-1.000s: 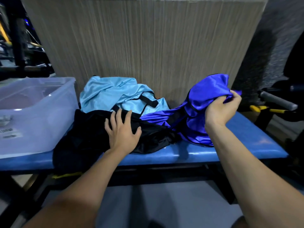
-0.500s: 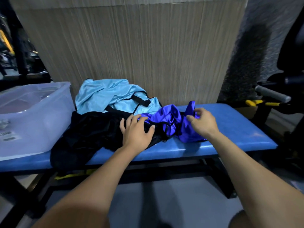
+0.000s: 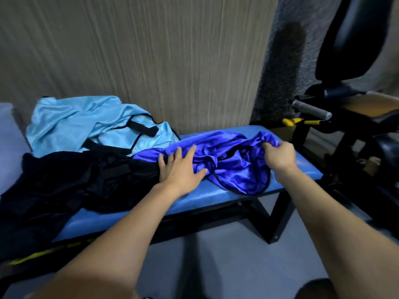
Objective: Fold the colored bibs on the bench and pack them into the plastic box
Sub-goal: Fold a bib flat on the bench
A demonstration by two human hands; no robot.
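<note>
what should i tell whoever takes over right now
Left hand: flat, pressing the royal blue bib where it meets the black bib.
Right hand: fingers gripping the blue bib's right edge.
All three bibs, with the light blue bib at the back, lie on the bench.
Done: nothing visibly folded or packed.
Left: fold all three, pack them in the box at the left edge.

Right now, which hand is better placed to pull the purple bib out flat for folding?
Right. The right hand already grips the royal-blue bib at its far edge; the left hand lies flat, pinning the other end.
</note>
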